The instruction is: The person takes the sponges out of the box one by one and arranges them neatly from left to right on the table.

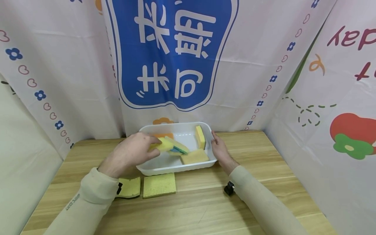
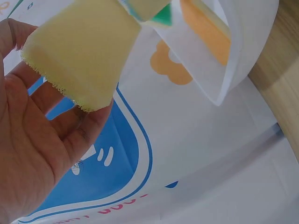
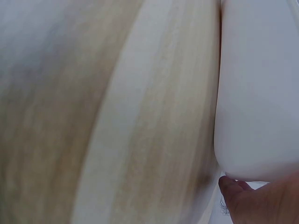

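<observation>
My left hand [image 1: 133,150] reaches over the left part of a white plastic tub [image 1: 176,170] and pinches a yellow sponge [image 2: 84,51] by one end. Against the held sponge's far end, in the left wrist view, is another pale piece with a green part [image 2: 162,16]. Inside the tub, one yellow sponge [image 1: 200,137] stands on edge by the right wall and another sponge [image 1: 195,156] lies in the front right corner. My right hand [image 1: 221,150] grips the tub's right end from outside; some of its fingers are hidden.
Two yellow-green sponges lie on the wooden table [image 1: 199,202] in front of the tub: one flat [image 1: 159,185], one curled with a dark underside [image 1: 130,187]. A printed white curtain [image 1: 246,65] hangs close behind the tub. More cloth [image 1: 323,137] stands at the right.
</observation>
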Available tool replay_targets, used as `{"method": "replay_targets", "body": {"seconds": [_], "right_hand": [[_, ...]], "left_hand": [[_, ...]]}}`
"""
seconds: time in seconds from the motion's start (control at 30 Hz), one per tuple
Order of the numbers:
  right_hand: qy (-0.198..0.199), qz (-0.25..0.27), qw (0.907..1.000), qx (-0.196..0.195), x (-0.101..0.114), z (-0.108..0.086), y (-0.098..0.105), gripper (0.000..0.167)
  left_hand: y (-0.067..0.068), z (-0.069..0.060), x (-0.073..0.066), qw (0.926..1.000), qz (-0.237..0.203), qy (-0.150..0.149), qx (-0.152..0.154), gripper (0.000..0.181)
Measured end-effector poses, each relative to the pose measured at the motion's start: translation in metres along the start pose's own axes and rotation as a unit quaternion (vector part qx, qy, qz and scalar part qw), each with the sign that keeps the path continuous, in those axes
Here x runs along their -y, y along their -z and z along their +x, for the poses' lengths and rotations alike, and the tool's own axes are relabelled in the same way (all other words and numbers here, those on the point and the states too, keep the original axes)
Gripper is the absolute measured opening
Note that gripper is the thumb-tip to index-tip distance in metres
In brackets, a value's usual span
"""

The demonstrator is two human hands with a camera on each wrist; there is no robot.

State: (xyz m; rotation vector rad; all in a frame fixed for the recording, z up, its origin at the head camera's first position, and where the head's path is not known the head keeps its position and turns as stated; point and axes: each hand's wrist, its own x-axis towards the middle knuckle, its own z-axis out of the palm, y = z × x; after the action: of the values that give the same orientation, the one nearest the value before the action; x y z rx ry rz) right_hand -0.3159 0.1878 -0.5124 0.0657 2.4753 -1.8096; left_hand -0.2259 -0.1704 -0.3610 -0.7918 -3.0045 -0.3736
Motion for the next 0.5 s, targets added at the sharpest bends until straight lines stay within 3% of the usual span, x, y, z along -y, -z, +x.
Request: {"method": "replay_targets", "body": {"seconds": [0.2, 0.5], "right_hand": [[-0.004, 0.002, 1.0, 0.0, 0.0, 0.0, -0.001, 0.063], [0.0, -0.002, 1.0, -0.002, -0.001, 0.0, -0.001, 0.063]], "left_hand": [[-0.005, -0.001, -0.008, 0.9996, -0.025, -0.002, 0.009, 0.038], [-0.017, -0.002, -0.037, 0.9981, -0.024, -0.055, 0.012, 0.034]]}}
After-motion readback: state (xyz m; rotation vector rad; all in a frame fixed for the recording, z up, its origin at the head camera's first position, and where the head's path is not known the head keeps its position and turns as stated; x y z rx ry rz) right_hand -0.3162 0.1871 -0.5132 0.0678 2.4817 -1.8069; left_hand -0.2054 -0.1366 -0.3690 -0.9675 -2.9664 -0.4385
